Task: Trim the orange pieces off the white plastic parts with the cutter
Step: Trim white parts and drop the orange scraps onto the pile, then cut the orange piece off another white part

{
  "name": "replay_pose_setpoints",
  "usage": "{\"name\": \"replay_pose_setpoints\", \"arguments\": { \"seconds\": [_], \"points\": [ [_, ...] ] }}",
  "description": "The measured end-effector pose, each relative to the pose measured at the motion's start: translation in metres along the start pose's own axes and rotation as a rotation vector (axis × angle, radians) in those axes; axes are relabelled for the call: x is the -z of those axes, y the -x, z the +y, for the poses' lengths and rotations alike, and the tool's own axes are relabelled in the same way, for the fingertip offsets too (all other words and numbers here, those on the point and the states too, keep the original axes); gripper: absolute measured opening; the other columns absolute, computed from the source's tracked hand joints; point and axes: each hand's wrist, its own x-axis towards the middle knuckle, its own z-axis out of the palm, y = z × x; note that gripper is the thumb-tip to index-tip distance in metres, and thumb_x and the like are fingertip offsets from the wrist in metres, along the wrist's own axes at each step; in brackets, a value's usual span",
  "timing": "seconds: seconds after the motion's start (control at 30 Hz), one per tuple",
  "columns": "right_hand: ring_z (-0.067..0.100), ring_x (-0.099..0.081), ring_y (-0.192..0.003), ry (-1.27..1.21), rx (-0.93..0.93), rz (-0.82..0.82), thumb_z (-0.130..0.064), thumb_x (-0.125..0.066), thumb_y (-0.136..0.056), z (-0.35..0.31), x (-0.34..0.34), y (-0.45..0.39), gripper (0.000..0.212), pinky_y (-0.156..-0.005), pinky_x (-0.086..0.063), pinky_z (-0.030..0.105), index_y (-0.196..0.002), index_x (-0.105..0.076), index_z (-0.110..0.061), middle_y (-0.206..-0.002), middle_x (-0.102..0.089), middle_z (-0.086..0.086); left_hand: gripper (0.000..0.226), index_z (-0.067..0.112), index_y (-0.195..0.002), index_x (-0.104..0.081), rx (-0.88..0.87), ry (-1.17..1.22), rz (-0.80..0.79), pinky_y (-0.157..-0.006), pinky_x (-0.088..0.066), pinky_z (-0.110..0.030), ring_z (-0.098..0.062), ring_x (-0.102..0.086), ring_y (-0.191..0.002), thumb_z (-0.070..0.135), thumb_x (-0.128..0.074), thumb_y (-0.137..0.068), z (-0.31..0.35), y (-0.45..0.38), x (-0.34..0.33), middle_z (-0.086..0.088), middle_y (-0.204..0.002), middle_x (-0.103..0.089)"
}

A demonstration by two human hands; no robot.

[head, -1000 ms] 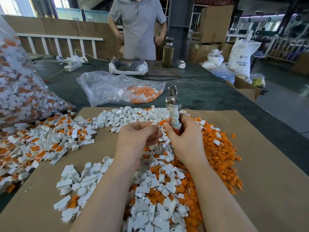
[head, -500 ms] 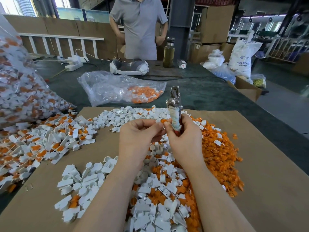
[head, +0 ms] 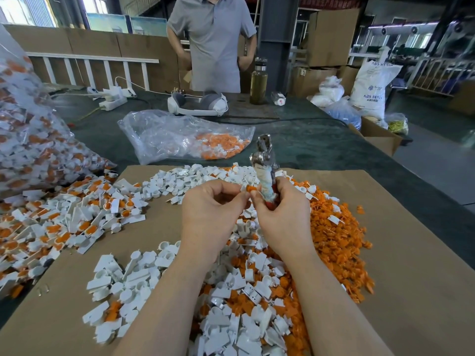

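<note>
Left hand (head: pixel 213 214) pinches a small white part with an orange piece (head: pixel 248 188) at its fingertips, held up above the piles, close to the right hand (head: pixel 284 214). Right hand is wrapped round the taped handle of the cutter (head: pixel 264 170), metal head pointing up and away. The part sits beside the handle, not in the cutter head, so judged as between cuts: either orienting the part or about to feed it in. Whether the cutter's blades are apart can't be told from here.

Layout on the cardboard sheet (head: pixel 411 278) over the worktop (head: pixel 321 147) reads as a sorting flow:
- untrimmed white-and-orange parts (head: pixel 64 217) spill out at far left, in reach of the left hand
- trimmed white parts (head: pixel 128 286) lie front left and in the middle
- cut-off orange pieces (head: pixel 336 240) heap on the right, on the cutter side

Containers:
- big clear bag (head: pixel 30 140) at left, full of untrimmed parts, mouth open onto the sheet
- smaller clear bag (head: pixel 180 137) behind the sheet, lying flat, mostly slack, with orange scraps and a few white bits at its right end

Beyond it a headset (head: pixel 198 104) and a bottle (head: pixel 258 83) stand on the worktop; a person (head: pixel 213 42) stands behind.
</note>
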Motion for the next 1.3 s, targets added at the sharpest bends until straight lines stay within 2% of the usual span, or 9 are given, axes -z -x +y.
{"name": "replay_pose_setpoints", "arguments": {
  "seconds": [0.2,0.43,0.6,0.7,0.8,0.93,1.03,1.17,1.3],
  "points": [
    [0.005,-0.058,-0.07,0.006,-0.014,-0.026,-0.026,-0.071,-0.087,-0.002,0.002,0.0,0.016,-0.06,-0.043,0.018,-0.088,-0.055,-0.024,-0.075,-0.057,-0.017,0.016,0.028,-0.071,-0.075,-0.06,-0.058,-0.013,-0.062,-0.057,-0.016,-0.003,-0.07,-0.067,0.015,-0.08,-0.079,-0.001,-0.001,0.001,0.015,-0.069,-0.073],
    [0.003,-0.054,-0.061,0.047,0.013,-0.007,-0.022,-0.072,-0.085,-0.003,0.002,0.001,0.024,-0.053,-0.034,0.016,-0.078,-0.05,-0.027,-0.066,-0.052,-0.019,0.021,0.031,-0.067,-0.072,-0.143,-0.143,-0.016,-0.055,-0.047,-0.007,0.001,-0.066,-0.065,0.014,-0.08,-0.079,-0.003,-0.002,0.002,0.019,-0.067,-0.07],
    [0.002,-0.052,-0.059,0.053,0.015,-0.016,-0.023,-0.072,-0.085,-0.003,0.002,0.0,0.027,-0.05,-0.031,0.011,-0.075,-0.048,-0.03,-0.064,-0.051,-0.017,0.013,0.027,-0.072,-0.075,-0.149,-0.131,-0.017,-0.054,-0.047,-0.006,0.0,-0.066,-0.064,0.017,-0.08,-0.079,-0.005,-0.002,0.001,0.018,-0.067,-0.071],
    [-0.004,-0.056,-0.069,0.044,0.013,-0.052,-0.024,-0.072,-0.086,-0.002,0.003,-0.001,0.027,-0.049,-0.035,0.01,-0.077,-0.048,-0.032,-0.066,-0.053,-0.018,0.014,0.027,-0.072,-0.074,-0.14,-0.135,-0.01,-0.054,-0.047,-0.007,0.0,-0.066,-0.065,0.016,-0.079,-0.08,-0.005,-0.002,0.001,0.017,-0.068,-0.071],
    [0.003,-0.056,-0.067,0.055,0.024,-0.087,-0.023,-0.07,-0.086,0.0,0.003,-0.003,0.025,-0.051,-0.036,0.011,-0.077,-0.049,-0.032,-0.066,-0.054,-0.016,0.015,0.027,-0.071,-0.073,-0.113,-0.157,-0.002,-0.054,-0.046,-0.007,0.001,-0.065,-0.064,0.017,-0.078,-0.081,-0.006,-0.003,0.0,0.018,-0.068,-0.07],
    [0.005,-0.054,-0.063,0.016,0.011,-0.158,-0.018,-0.067,-0.085,0.002,0.004,-0.005,0.011,-0.056,-0.041,0.02,-0.086,-0.058,-0.024,-0.069,-0.056,-0.014,0.013,0.027,-0.071,-0.071,-0.083,-0.136,0.025,-0.052,-0.046,-0.009,0.002,-0.063,-0.061,0.025,-0.08,-0.081,-0.006,-0.005,0.001,0.018,-0.067,-0.07],
    [0.005,-0.054,-0.064,-0.015,-0.004,-0.236,-0.018,-0.066,-0.086,0.001,0.008,-0.007,0.008,-0.055,-0.041,0.021,-0.091,-0.06,-0.021,-0.072,-0.057,-0.012,0.013,0.026,-0.073,-0.07,-0.043,-0.128,0.03,-0.058,-0.053,-0.021,-0.003,-0.066,-0.062,0.027,-0.079,-0.083,-0.006,-0.006,0.002,0.012,-0.067,-0.071],
    [0.02,-0.062,-0.077,-0.11,-0.096,-0.347,-0.018,-0.065,-0.086,0.001,0.02,-0.009,0.011,-0.072,-0.054,0.045,-0.096,-0.064,-0.013,-0.085,-0.066,0.005,0.006,0.014,-0.084,-0.07,0.071,0.113,0.013,-0.061,-0.056,-0.019,-0.01,-0.073,-0.067,0.014,-0.076,-0.085,-0.005,-0.01,0.007,0.004,-0.069,-0.074],
    [0.027,-0.062,-0.08,-0.126,-0.147,-0.466,-0.019,-0.068,-0.085,0.003,0.029,-0.009,0.017,-0.076,-0.051,0.05,-0.097,-0.065,-0.009,-0.089,-0.065,0.012,0.005,0.011,-0.084,-0.069,0.079,0.241,0.023,-0.066,-0.058,-0.022,-0.011,-0.072,-0.067,0.008,-0.073,-0.087,-0.005,-0.013,0.012,0.0,-0.07,-0.075]
  ]
}}
